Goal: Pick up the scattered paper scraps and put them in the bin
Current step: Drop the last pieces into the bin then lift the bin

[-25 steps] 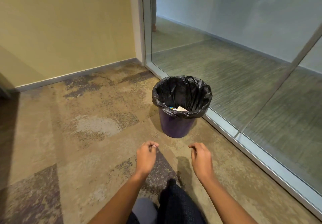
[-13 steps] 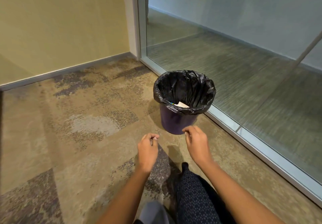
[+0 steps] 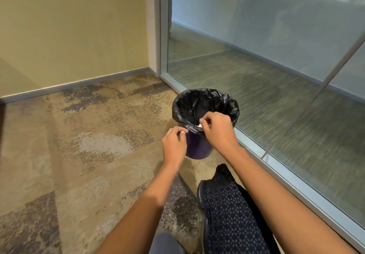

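Purple bin: a small purple bin (image 3: 197, 147) stands on the carpet, just beside the glass wall's metal frame, right of centre in the head view.
Liner: a black plastic liner (image 3: 205, 103) is folded over the rim, crinkled and glossy.
Right hand: the right hand (image 3: 217, 129) is over the near edge of the bin's mouth, fingers curled in a pinch, and a small white paper scrap (image 3: 200, 125) shows at the fingertips, right above the liner's near rim.
Left hand: the left hand (image 3: 174, 145) hangs just left of the bin and nearer, in front of its purple side, fingers curled shut with thumb against forefinger; whether it holds anything, I cannot tell.
Hands together: close, side by side, not touching.
Inside the bin: hidden behind the right hand and the dark liner.
Floor: patchy tan and grey carpet (image 3: 79, 155) runs left and far to a yellow wall (image 3: 69, 26).
Right side: the glass wall (image 3: 276, 66) runs from far to near.
Near edge: a patterned dark trouser leg (image 3: 231, 214) shows between the forearms.
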